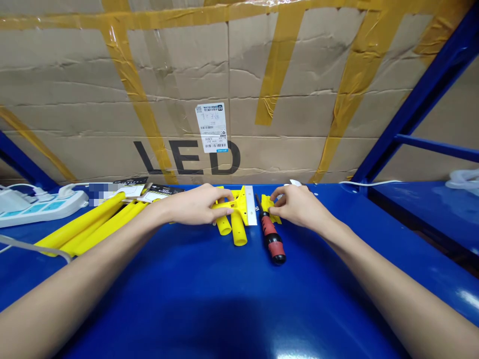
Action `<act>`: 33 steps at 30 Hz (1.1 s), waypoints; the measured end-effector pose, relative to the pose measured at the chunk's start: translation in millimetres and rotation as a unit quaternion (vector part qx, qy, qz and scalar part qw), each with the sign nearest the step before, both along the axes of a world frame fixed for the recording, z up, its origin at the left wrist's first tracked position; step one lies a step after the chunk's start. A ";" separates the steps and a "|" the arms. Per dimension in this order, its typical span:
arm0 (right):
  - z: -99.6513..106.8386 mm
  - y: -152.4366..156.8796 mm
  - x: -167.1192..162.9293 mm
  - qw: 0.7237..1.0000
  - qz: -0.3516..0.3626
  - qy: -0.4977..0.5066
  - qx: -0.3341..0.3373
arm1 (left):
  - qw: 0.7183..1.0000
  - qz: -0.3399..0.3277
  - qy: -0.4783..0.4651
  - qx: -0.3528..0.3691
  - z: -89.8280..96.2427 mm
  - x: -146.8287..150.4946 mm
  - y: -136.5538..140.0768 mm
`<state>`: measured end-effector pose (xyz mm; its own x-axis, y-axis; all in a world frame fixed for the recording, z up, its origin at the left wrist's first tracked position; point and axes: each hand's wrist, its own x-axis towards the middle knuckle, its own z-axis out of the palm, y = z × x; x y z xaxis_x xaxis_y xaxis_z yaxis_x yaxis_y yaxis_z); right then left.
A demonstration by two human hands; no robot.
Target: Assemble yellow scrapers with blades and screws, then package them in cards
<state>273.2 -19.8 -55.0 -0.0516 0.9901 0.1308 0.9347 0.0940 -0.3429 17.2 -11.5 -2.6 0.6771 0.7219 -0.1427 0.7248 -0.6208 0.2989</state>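
My left hand [202, 203] pinches a yellow plastic scraper head [242, 203] with a flat metal blade [250, 205] along its right side. Below and behind it lie more yellow scraper parts with round hollow sockets [239, 234], partly covered by the held one. A screwdriver [272, 239] with a red and black handle rests between my hands, its shaft pointing away from me. To its right, my right hand [299, 203] has its thumb and fingers closed on a small yellow plastic piece [267, 204] at the table surface. The fingers hide part of that piece.
Several yellow tubes [101, 224] with black-and-white tags lie at left on the blue table [209, 299]. Beyond them is a white power strip [45, 208] with plugs and cables. A large taped cardboard box [262, 149] stands at the back, beside a blue metal frame [407, 104].
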 end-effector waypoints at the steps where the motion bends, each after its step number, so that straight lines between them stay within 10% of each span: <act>1: 0.3 -0.2 -0.1 1.000 0.002 -0.007 -0.003 | 1.000 -0.001 0.001 -0.001 0.3 0.8 -0.7; 20: 10.9 -11.1 -1.4 0.995 0.001 -0.100 0.023 | 1.000 -0.011 -0.002 -0.014 2.6 6.0 -5.1; 26: 9.2 -3.1 6.1 0.991 -0.033 0.070 0.110 | 0.999 -0.015 -0.020 -0.038 2.9 2.7 -4.5; 33: 12.5 -1.6 6.9 0.927 -0.050 0.372 -0.016 | 0.998 -0.007 -0.036 -0.054 4.3 1.8 -4.8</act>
